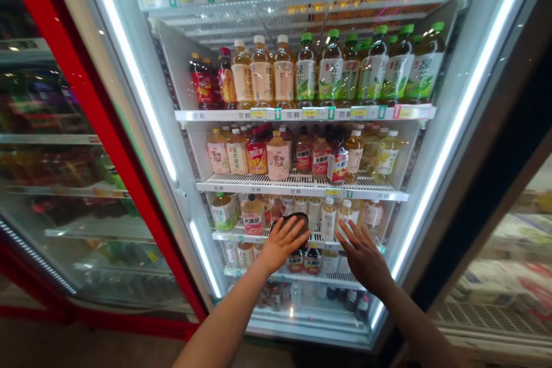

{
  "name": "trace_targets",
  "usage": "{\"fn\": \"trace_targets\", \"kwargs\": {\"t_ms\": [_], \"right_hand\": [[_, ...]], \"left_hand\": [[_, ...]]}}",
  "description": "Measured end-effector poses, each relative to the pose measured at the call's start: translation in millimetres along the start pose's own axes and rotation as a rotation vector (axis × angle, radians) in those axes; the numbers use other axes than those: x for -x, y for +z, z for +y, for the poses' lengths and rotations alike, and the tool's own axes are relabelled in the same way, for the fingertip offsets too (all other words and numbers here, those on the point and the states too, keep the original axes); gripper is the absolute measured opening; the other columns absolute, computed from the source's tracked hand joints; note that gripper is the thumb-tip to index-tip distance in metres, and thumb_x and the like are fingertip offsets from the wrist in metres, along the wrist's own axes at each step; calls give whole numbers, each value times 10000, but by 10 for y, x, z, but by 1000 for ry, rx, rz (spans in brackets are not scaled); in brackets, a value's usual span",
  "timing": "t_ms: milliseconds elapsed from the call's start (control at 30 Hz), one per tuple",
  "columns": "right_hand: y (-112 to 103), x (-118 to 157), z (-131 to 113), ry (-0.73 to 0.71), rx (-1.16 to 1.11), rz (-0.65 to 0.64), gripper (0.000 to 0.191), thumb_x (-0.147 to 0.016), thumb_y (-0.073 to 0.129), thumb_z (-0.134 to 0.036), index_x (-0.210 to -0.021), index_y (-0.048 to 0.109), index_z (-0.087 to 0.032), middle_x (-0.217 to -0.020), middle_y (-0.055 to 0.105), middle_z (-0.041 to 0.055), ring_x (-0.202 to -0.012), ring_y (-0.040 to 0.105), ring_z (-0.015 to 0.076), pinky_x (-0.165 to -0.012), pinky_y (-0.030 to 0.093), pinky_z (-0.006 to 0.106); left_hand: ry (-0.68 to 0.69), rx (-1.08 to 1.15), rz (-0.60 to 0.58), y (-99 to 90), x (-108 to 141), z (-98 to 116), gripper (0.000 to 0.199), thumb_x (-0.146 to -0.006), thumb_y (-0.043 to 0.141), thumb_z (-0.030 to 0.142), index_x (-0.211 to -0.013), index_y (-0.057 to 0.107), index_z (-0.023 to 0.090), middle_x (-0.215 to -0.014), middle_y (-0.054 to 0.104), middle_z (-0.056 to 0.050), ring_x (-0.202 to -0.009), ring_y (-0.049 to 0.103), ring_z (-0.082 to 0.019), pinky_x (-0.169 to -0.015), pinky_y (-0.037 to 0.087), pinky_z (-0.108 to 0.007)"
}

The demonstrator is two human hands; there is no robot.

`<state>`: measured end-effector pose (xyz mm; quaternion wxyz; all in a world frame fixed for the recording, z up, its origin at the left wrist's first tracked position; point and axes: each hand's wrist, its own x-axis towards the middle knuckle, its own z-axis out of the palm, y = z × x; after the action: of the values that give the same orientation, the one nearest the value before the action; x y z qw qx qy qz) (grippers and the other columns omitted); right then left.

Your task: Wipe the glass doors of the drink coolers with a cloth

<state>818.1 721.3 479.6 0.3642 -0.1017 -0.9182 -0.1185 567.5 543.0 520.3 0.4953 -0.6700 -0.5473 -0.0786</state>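
My left hand reaches forward with its fingers spread. Its fingertips overlap a dark, round-edged object; what it is, and whether I touch it, I cannot tell. To the right, my right hand is also open, fingers apart, in front of a clear bottle with a white label. Contact with that bottle is not clear. Just left of it stands a slim white-labelled bottle. Beyond my left hand, a bottle of reddish tea stands on the same wire shelf.
A lit drinks cooler surrounds the shelves. Green-capped tea bottles line an upper shelf; pink-labelled bottles stand below them. A red door frame runs down the left. Another display with packaged goods is at right.
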Motion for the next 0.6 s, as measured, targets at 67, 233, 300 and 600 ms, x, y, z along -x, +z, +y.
{"fn": "trace_targets", "kwargs": {"t_ms": [67, 233, 300, 600], "right_hand": [[-19, 55, 45, 15, -3, -4, 750, -867, 440, 24, -1575, 344, -207, -1679, 259, 76, -1572, 128, 288, -1228, 321, 578], [-64, 181, 170, 72, -17, 1, 740, -879, 430, 11, -1580, 336, -209, -1688, 226, 71, -1572, 123, 285, -1240, 299, 572], [-51, 255, 182, 91, -19, -1, 753, -872, 431, 15, -1584, 325, -204, -1691, 211, 79, -1573, 117, 287, -1233, 307, 574], [-84, 608, 304, 189, 34, -37, 677, -868, 441, 17, -1517, 446, -176, -1672, 274, 97, -1572, 120, 297, -1196, 368, 557]], "left_hand": [[221, -9, -96, -54, 77, -38, 461, -948, 605, 219, -1383, 579, 368, -1582, 462, 48, -1531, 291, -179, -1305, 105, -446], [16, -65, -58, -95, -655, -167, 599, -934, 608, 188, -1497, 472, 342, -1611, 423, -28, -1548, 258, -257, -1295, 99, -538], [-93, -67, 35, -8, -934, -68, 625, -926, 620, 186, -1513, 456, 321, -1616, 412, -61, -1565, 198, -289, -1287, 100, -567], [425, 27, -131, 196, -567, 344, 456, -970, 593, 265, -1418, 546, 342, -1609, 428, 15, -1464, 416, -174, -1283, 216, -436]]}}
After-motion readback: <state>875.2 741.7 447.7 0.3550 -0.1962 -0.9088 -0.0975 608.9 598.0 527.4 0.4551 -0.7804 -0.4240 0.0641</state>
